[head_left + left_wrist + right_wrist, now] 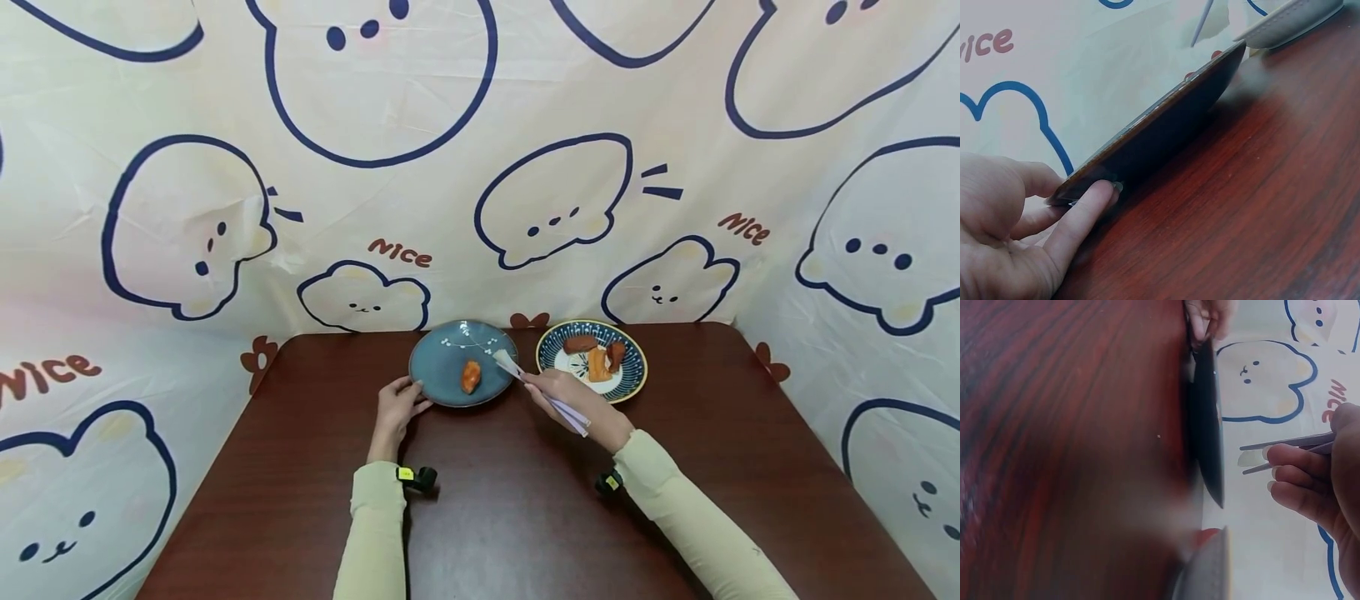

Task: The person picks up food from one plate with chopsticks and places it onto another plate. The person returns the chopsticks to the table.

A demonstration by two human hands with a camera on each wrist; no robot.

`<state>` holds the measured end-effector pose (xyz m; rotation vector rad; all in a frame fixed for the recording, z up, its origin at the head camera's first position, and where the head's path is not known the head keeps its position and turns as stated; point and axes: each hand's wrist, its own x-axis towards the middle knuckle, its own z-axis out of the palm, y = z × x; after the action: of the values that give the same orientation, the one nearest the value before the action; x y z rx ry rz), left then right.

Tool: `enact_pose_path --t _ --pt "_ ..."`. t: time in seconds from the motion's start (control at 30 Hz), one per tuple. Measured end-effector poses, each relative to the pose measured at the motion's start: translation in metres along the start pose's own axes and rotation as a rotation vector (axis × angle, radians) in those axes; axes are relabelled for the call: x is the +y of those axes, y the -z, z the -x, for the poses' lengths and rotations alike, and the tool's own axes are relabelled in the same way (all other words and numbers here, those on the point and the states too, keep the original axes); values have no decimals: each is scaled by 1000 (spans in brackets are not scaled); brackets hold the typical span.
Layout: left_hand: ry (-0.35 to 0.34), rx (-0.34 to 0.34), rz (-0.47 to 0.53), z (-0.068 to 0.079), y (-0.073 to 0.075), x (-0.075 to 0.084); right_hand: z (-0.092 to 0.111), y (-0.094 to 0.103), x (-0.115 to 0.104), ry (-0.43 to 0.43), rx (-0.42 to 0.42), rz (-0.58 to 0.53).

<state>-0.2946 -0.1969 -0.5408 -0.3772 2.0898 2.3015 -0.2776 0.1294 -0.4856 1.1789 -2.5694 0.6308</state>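
Note:
My left hand (397,408) grips the left rim of a round blue plate (438,379) with a white blossom pattern. In the left wrist view, its fingers (1082,215) lie on the plate's edge and underside. One orange-brown piece of food (471,377) lies on this plate. My right hand (573,396) holds pale purple chopsticks (562,411) above the gap between two plates. Between the chopstick tips shows a small whitish piece (1250,457), over the blue plate's right edge in the head view.
To the right stands a patterned plate (639,367) with a yellow rim, bearing several brown and orange food pieces (598,364). Both plates are at the far edge of the dark wooden table (495,500). A cartoon-printed cloth (450,208) hangs close behind them.

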Motion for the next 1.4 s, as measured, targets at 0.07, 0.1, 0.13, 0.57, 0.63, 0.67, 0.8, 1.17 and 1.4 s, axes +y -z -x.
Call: enact_pose_path --t 0.07,0.1,0.13,0.57,0.63,0.67,0.8,1.17,1.4 --pt "0 -1 0 0 0 0 -1 -3 0 0 -4 -3" --pt "-4 -3 -1 0 0 -1 -1 -5 0 9 1 4" --pt "-5 -3 -3 0 0 -1 -2 -7 0 13 5 6" --pt "6 -1 -4 -1 -1 -1 -10 -17 -5 -70 -78 -23" --pt "9 3 -4 -1 0 -1 -11 -18 -5 -80 -75 -49" --pt "10 3 -4 0 0 0 -12 -19 -5 -91 -80 -66" --pt "9 1 -2 0 0 0 -14 -20 -4 -114 -97 -124" --pt "6 -6 4 2 0 2 -14 -26 -4 -106 -65 -140" --pt "15 -7 4 3 2 1 -13 -26 -6 -129 -59 -135"
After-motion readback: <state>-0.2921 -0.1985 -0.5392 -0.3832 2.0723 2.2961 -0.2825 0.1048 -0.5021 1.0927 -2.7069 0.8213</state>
